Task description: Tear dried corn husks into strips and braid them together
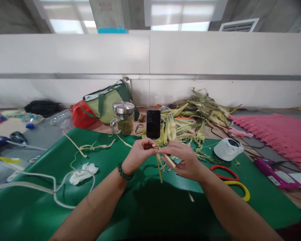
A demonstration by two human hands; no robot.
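Above the green mat (110, 211), my left hand (139, 153) pinches pale corn husk strips (161, 179) between thumb and fingers. My right hand (184, 159) meets it from the other side, its fingers closed on the same piece, with a rolled husk end (169, 161) showing under the index finger. Thin strips hang down between both hands. Just beyond my hands stands a phone (153, 124), upright and dark-screened. A bundle of pale husks (170, 129) lies right behind. Scissors (237, 187) with red and yellow handles rest near my right forearm, their blades hidden.
A lidded glass mug (123, 120) and a green bag (110, 103) stand at the back left. More husks (205, 108) are heaped at the back right. A white cable (54, 187) and crumpled tissue (83, 174) lie left; a white cup-like object (228, 150) sits right.
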